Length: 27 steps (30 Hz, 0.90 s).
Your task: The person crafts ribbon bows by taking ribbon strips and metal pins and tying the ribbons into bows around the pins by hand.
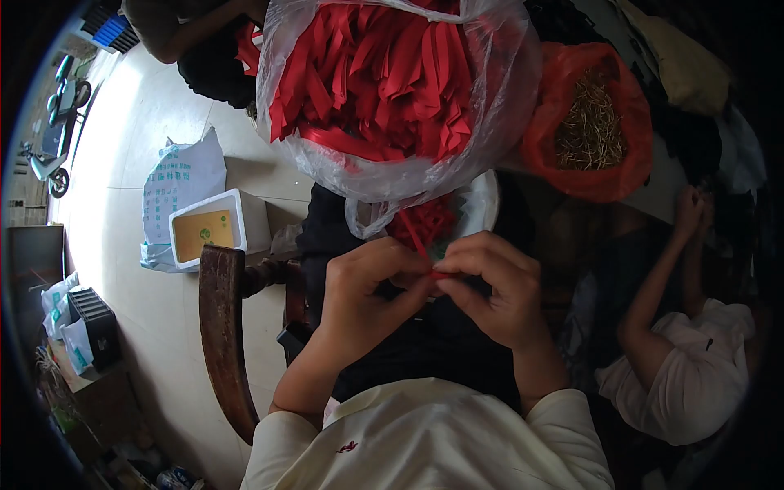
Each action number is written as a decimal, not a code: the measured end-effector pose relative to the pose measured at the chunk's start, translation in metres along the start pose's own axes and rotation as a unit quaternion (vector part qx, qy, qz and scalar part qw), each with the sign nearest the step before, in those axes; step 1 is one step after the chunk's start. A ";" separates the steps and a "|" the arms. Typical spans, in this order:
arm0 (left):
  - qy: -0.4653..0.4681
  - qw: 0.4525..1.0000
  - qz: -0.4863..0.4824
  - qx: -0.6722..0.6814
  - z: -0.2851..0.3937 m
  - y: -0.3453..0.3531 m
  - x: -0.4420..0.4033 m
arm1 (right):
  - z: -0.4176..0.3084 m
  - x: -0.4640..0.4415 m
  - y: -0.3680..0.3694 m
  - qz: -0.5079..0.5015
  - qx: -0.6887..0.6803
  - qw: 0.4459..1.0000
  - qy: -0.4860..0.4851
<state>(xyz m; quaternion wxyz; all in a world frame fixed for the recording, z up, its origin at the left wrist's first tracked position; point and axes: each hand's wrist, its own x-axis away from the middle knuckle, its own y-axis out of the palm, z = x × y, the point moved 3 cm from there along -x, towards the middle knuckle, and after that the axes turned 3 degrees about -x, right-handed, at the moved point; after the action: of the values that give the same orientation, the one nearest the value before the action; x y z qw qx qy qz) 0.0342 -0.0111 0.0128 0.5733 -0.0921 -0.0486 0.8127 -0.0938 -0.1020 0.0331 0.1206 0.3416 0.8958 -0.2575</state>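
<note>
My left hand (371, 286) and my right hand (498, 286) meet in front of my chest, fingertips pinched on a narrow red ribbon (415, 233). One end of the ribbon rises from the pinch towards a clear plastic bag (506, 73). That bag is full of cut red ribbon strips (384, 73). Below the bag's edge, a white bowl (487, 200) holds a heap of red pieces (425, 220), partly hidden by the bag and my hands. The small part between my fingertips is mostly covered.
An orange-red bag (637, 155) of thin golden pieces stands at the upper right. A co-worker (682, 367) sits at right; another person's arm (200, 33) shows at upper left. A wooden chair arm (219, 335) and white foam box (257, 224) lie left.
</note>
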 end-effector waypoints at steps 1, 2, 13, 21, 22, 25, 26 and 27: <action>0.024 1.000 -0.003 -0.004 0.001 0.001 -0.002 | 0.003 0.002 -0.001 0.006 -0.058 0.997 0.058; 0.049 0.999 -0.007 -0.008 0.001 0.002 -0.003 | 0.004 0.006 -0.002 0.013 -0.114 0.987 0.115; -0.122 0.878 0.001 0.463 -0.024 0.007 0.003 | -0.001 -0.018 -0.015 -0.039 -0.083 0.990 -0.105; 0.068 0.990 -0.099 -0.072 0.004 0.003 -0.002 | -0.011 -0.011 -0.012 -0.032 -0.052 0.998 0.005; 0.061 0.991 -0.113 -0.036 0.004 0.001 -0.002 | -0.003 -0.010 -0.011 -0.029 -0.103 0.991 0.076; -0.011 0.987 -0.036 0.155 0.002 0.007 0.007 | 0.012 -0.001 -0.007 -0.026 -0.209 0.958 0.195; 0.014 0.986 -0.009 0.163 0.004 0.009 0.007 | 0.013 0.003 -0.007 -0.040 -0.249 0.937 0.240; 0.039 0.984 0.018 0.172 0.006 0.008 0.008 | 0.014 0.007 -0.005 -0.053 -0.288 0.913 0.285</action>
<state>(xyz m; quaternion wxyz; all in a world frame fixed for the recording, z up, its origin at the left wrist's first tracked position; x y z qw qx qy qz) 0.0230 -0.0061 0.0160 0.5672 -0.0245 0.1154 0.8151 -0.1021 -0.1091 0.0208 -0.0602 0.3031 0.9442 0.1137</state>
